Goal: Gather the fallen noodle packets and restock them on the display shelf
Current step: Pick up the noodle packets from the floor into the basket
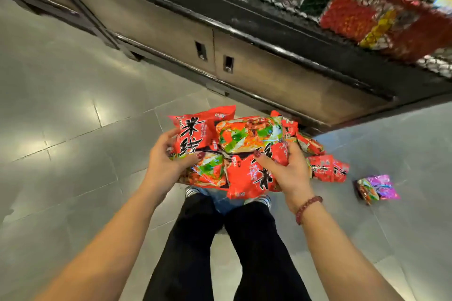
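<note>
Below shelf (pixel 264 32), out from its base doors: both hands are holding a loose bundle (pixel 244 134) of red packets clear of the floor (pixel 73 117).

- Left hand (pixel 166 161) is gripping the bundle end farther from the shelf's stocked packets (pixel 381 17). Its fingers (pixel 168 135) are curling round the edge, thumb pressing on top.
- Right hand (pixel 286 168) is clamping the nearer end, fingers (pixel 269 160) spreading over the top packet and curling in.
- Several red packets (pixel 327 168) are lying on the floor at the shelf's foot. One purple packet (pixel 378 188) is lying farther out from the shelf.

Step, as I read it: gathering, not finished; restocking not started.

Next: either freeing one hand to grab the strays, which risks the slick stack sliding apart, or lifting the bundle level up to the shelf beside the stocked packets and coming back for the rest.
</note>
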The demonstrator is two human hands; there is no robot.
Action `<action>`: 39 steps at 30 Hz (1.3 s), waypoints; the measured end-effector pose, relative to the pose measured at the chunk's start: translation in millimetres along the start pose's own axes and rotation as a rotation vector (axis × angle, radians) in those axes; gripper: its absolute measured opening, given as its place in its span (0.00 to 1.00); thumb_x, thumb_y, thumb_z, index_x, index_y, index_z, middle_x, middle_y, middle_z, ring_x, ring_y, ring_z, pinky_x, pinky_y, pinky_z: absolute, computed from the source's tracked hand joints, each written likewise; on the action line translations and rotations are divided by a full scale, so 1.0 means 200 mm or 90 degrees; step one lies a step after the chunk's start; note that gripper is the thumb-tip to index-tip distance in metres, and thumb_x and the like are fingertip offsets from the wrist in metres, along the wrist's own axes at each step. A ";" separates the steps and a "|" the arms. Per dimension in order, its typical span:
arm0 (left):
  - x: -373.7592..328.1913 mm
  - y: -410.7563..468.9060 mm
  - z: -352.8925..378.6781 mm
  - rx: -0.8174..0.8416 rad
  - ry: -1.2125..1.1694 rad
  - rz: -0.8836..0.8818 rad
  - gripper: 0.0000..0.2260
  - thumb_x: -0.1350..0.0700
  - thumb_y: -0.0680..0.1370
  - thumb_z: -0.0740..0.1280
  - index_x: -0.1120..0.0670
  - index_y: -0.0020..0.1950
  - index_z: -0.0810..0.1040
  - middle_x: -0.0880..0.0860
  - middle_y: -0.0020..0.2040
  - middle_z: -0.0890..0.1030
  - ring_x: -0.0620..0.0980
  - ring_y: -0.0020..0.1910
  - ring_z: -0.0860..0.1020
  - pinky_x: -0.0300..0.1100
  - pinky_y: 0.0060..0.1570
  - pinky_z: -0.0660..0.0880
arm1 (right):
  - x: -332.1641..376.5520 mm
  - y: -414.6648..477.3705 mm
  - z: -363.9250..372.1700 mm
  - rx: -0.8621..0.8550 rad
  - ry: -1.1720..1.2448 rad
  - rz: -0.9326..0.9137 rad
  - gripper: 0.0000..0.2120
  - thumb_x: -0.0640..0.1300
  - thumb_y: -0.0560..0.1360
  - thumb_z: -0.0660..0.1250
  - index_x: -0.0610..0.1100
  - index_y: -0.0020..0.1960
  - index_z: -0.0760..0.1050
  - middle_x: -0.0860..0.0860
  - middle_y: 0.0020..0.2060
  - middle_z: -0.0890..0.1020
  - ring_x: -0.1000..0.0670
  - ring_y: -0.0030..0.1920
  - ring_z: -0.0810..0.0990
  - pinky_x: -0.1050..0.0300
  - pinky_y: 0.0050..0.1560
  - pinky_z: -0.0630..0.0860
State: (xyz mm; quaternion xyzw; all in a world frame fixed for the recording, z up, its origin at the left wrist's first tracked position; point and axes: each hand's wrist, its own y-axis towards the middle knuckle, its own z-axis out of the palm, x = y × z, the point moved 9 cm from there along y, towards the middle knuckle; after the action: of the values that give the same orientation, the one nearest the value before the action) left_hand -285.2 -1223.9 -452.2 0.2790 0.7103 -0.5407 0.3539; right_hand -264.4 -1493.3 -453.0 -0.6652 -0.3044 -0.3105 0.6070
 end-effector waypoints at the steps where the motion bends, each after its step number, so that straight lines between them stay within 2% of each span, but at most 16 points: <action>1: -0.04 -0.07 -0.09 -0.019 -0.022 0.002 0.28 0.65 0.68 0.77 0.46 0.62 0.72 0.55 0.58 0.78 0.51 0.54 0.80 0.47 0.49 0.79 | 0.08 -0.06 0.06 0.017 -0.018 -0.005 0.21 0.34 0.68 0.75 0.42 0.58 0.72 0.48 0.49 0.83 0.56 0.44 0.84 0.62 0.41 0.80; 3: -0.13 -0.21 -0.29 -0.062 -0.050 0.008 0.29 0.63 0.65 0.79 0.41 0.58 0.74 0.52 0.56 0.79 0.51 0.55 0.80 0.50 0.52 0.79 | 0.22 -0.16 0.20 0.046 -0.044 -0.019 0.23 0.35 0.68 0.76 0.42 0.59 0.73 0.46 0.51 0.83 0.51 0.48 0.84 0.56 0.45 0.81; 5: -0.21 -0.34 -0.50 -0.109 -0.075 0.020 0.30 0.58 0.61 0.82 0.39 0.56 0.75 0.49 0.55 0.80 0.49 0.54 0.81 0.54 0.55 0.78 | 0.36 -0.27 0.35 0.074 -0.048 -0.032 0.22 0.35 0.68 0.75 0.44 0.58 0.72 0.47 0.50 0.83 0.51 0.47 0.84 0.55 0.44 0.80; 7: -0.26 -0.45 -0.70 -0.161 -0.105 0.027 0.30 0.60 0.63 0.81 0.43 0.60 0.75 0.49 0.54 0.81 0.49 0.53 0.81 0.57 0.54 0.78 | 0.46 -0.37 0.50 0.104 -0.054 -0.046 0.20 0.36 0.69 0.75 0.45 0.56 0.72 0.48 0.48 0.83 0.52 0.45 0.84 0.55 0.43 0.80; 9: -0.28 -0.53 -0.88 -0.212 -0.143 0.028 0.32 0.63 0.62 0.81 0.48 0.63 0.75 0.49 0.52 0.82 0.50 0.51 0.81 0.55 0.53 0.78 | 0.54 -0.43 0.64 0.131 -0.062 -0.060 0.17 0.36 0.70 0.75 0.46 0.54 0.72 0.48 0.47 0.83 0.53 0.44 0.84 0.56 0.42 0.80; 13: -0.34 -0.63 -1.15 -0.281 -0.194 0.054 0.31 0.58 0.60 0.80 0.45 0.60 0.76 0.48 0.51 0.83 0.51 0.51 0.82 0.48 0.50 0.79 | 0.70 -0.49 0.95 0.181 -0.072 -0.092 0.17 0.36 0.69 0.74 0.48 0.52 0.72 0.50 0.45 0.83 0.56 0.41 0.84 0.60 0.38 0.79; 17: -0.37 -0.68 -1.31 -0.350 -0.239 0.066 0.30 0.53 0.59 0.78 0.43 0.59 0.75 0.48 0.53 0.82 0.42 0.47 0.82 0.39 0.44 0.77 | 0.82 -0.49 1.21 0.236 -0.130 -0.090 0.20 0.40 0.68 0.76 0.48 0.54 0.71 0.48 0.50 0.82 0.48 0.48 0.84 0.48 0.47 0.81; 19: -0.39 -0.66 -1.37 -0.378 -0.249 0.068 0.31 0.48 0.57 0.79 0.39 0.58 0.74 0.47 0.55 0.80 0.42 0.48 0.81 0.40 0.45 0.77 | 0.91 -0.46 1.34 0.259 -0.143 -0.099 0.20 0.40 0.69 0.76 0.48 0.55 0.70 0.48 0.50 0.82 0.49 0.47 0.83 0.51 0.44 0.80; 22: -0.42 -0.58 -1.45 -0.411 -0.253 0.061 0.30 0.43 0.58 0.78 0.34 0.57 0.72 0.45 0.58 0.78 0.45 0.54 0.80 0.46 0.52 0.78 | 1.03 -0.38 1.55 0.306 -0.172 -0.104 0.22 0.40 0.70 0.75 0.47 0.58 0.69 0.48 0.50 0.81 0.50 0.48 0.82 0.56 0.42 0.78; 24: -0.47 -0.49 -1.53 -0.432 -0.255 0.063 0.28 0.45 0.61 0.77 0.33 0.58 0.71 0.44 0.59 0.78 0.45 0.55 0.80 0.47 0.54 0.78 | 1.10 -0.31 1.70 0.337 -0.184 -0.102 0.22 0.41 0.70 0.75 0.48 0.58 0.68 0.49 0.50 0.80 0.50 0.48 0.82 0.57 0.41 0.78; 26: -0.53 -0.38 -1.62 -0.447 -0.265 0.071 0.30 0.46 0.63 0.78 0.35 0.61 0.70 0.45 0.61 0.77 0.44 0.55 0.79 0.43 0.50 0.78 | 1.19 -0.22 1.86 0.371 -0.205 -0.107 0.22 0.42 0.70 0.75 0.47 0.60 0.68 0.49 0.51 0.80 0.50 0.48 0.82 0.56 0.41 0.78; 28: -0.63 -0.27 -1.71 -0.464 -0.281 0.074 0.32 0.47 0.64 0.79 0.39 0.64 0.69 0.46 0.61 0.76 0.44 0.54 0.79 0.39 0.45 0.77 | 1.31 -0.12 2.03 0.402 -0.231 -0.123 0.22 0.42 0.70 0.75 0.47 0.59 0.68 0.48 0.51 0.80 0.49 0.49 0.82 0.52 0.44 0.79; 32: -0.83 -0.08 -1.90 -0.506 -0.294 0.080 0.31 0.49 0.64 0.75 0.41 0.65 0.69 0.46 0.59 0.76 0.44 0.51 0.79 0.37 0.42 0.77 | 1.52 0.07 2.38 0.458 -0.261 -0.142 0.21 0.40 0.70 0.75 0.49 0.58 0.69 0.47 0.52 0.81 0.48 0.50 0.82 0.46 0.51 0.80; 35: -0.91 0.02 -2.06 -0.556 -0.302 0.076 0.27 0.54 0.69 0.75 0.40 0.63 0.68 0.45 0.57 0.75 0.43 0.51 0.78 0.34 0.39 0.76 | 1.64 0.12 2.65 0.505 -0.272 -0.153 0.22 0.40 0.71 0.74 0.48 0.59 0.69 0.48 0.51 0.80 0.50 0.49 0.82 0.50 0.48 0.80; 37: -0.92 0.06 -2.16 -0.573 -0.303 0.071 0.27 0.56 0.70 0.75 0.41 0.64 0.68 0.45 0.57 0.75 0.43 0.52 0.78 0.33 0.39 0.76 | 1.67 0.14 2.80 0.530 -0.293 -0.163 0.23 0.41 0.70 0.74 0.47 0.61 0.68 0.49 0.52 0.80 0.51 0.49 0.82 0.52 0.47 0.80; 39: -0.93 0.11 -2.27 -0.589 -0.298 0.068 0.27 0.57 0.70 0.76 0.41 0.64 0.69 0.44 0.57 0.75 0.44 0.54 0.78 0.36 0.43 0.77 | 1.68 0.14 2.96 0.550 -0.322 -0.168 0.23 0.42 0.70 0.75 0.49 0.60 0.68 0.49 0.52 0.80 0.50 0.50 0.82 0.48 0.50 0.81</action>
State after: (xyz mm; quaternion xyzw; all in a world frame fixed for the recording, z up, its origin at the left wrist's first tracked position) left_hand -248.8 -782.7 -240.3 0.0009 0.7618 -0.1997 0.6163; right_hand -7.4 -896.8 -249.1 -0.3637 -0.6235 -0.0600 0.6895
